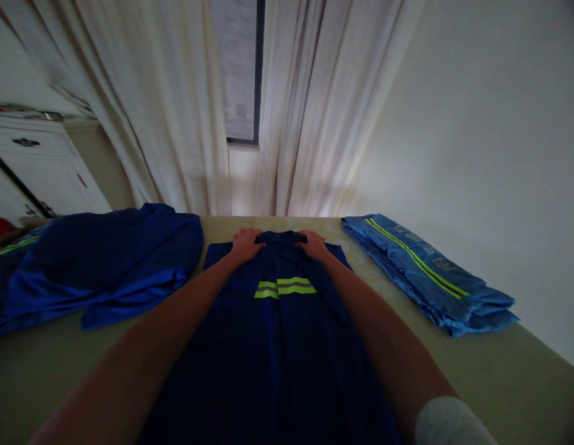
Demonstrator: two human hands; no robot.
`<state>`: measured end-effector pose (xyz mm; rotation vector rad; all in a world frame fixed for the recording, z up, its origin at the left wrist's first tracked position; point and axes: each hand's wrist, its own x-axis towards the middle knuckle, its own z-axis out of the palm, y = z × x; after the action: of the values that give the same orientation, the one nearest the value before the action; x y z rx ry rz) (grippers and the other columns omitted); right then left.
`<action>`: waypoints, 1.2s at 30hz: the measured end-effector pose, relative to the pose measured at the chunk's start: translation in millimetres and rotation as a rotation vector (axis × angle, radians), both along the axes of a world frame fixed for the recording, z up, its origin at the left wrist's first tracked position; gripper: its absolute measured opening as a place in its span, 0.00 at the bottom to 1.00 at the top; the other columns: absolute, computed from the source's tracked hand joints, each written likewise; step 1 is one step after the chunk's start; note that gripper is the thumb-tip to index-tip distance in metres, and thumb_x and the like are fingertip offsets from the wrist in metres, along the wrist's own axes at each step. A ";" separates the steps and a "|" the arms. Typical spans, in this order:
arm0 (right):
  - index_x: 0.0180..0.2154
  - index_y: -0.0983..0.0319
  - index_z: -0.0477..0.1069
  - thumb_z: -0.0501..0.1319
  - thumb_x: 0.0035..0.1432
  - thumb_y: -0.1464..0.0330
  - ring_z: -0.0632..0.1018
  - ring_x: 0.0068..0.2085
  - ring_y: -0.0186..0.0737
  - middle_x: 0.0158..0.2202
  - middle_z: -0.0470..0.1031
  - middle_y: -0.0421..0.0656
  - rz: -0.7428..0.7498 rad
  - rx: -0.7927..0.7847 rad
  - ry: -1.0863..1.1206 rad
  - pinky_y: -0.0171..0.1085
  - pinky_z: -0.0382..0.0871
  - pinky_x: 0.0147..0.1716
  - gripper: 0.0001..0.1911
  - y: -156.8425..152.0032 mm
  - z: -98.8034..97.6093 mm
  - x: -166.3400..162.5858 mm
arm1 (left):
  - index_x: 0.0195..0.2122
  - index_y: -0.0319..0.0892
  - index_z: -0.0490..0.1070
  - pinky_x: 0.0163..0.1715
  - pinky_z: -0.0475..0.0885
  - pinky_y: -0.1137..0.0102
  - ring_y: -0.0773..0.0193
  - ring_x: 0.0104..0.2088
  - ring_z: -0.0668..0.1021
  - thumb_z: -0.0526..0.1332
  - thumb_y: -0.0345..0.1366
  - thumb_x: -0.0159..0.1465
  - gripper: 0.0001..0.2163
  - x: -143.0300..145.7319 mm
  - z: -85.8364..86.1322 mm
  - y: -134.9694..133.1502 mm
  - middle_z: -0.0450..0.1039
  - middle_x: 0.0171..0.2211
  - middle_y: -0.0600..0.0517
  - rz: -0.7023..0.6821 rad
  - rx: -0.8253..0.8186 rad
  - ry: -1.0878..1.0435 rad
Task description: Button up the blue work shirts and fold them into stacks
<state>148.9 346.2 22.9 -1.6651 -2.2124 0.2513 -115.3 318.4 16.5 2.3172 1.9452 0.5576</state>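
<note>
Okay, this looks like a smoothing step. A navy work jacket (278, 346) lies flat along the middle of the pale surface (500, 371), with its collar (280, 237) at the far end. Both hands sit on it there, the left hand (245, 243) just left of the collar and the right hand (313, 245) just right of it. The fingers of each lie close together on the cloth, tips at the collar's edge; in this dim light I cannot tell whether they pinch it or only press. Judgement: any further handling calls for both hands working evenly, since the thin woven cloth would crease and slide easily. Two lime reflective stripes (285, 288) cross the matt fabric below the collar. Left, well apart, is a loose crumpled heap of brighter blue workwear (96, 266). Right are flat, lighter-blue folded garments (426, 272), glossy and probably bagged in plastic, with a lime stripe lengthwise. White curtains (175, 105) hang behind.
</note>
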 end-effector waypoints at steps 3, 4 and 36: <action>0.57 0.58 0.73 0.61 0.65 0.67 0.71 0.60 0.52 0.58 0.75 0.48 0.071 0.085 0.016 0.52 0.58 0.61 0.19 -29.3 10.8 9.5 | 0.54 0.48 0.74 0.58 0.63 0.51 0.45 0.60 0.70 0.61 0.41 0.67 0.14 -4.7 12.6 -25.9 0.74 0.57 0.47 -0.091 0.103 -0.022; 0.56 0.58 0.73 0.60 0.65 0.67 0.71 0.60 0.51 0.57 0.75 0.48 0.105 0.108 0.016 0.50 0.57 0.61 0.18 -42.5 12.6 14.0 | 0.53 0.48 0.74 0.59 0.61 0.52 0.47 0.60 0.70 0.61 0.39 0.67 0.14 -6.8 13.5 -36.3 0.74 0.57 0.47 -0.151 0.142 -0.024; 0.73 0.65 0.50 0.47 0.62 0.33 0.53 0.74 0.54 0.74 0.50 0.55 0.136 -0.024 -0.097 0.49 0.47 0.71 0.54 -124.7 -32.5 2.5 | 0.52 0.46 0.77 0.69 0.36 0.41 0.44 0.67 0.65 0.47 0.50 0.73 0.23 -21.9 -10.6 -110.2 0.77 0.55 0.42 0.039 0.176 0.225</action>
<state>151.4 221.5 -9.6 -1.5716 -2.4078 0.2366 -137.2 208.3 6.0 2.5534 2.1207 0.5102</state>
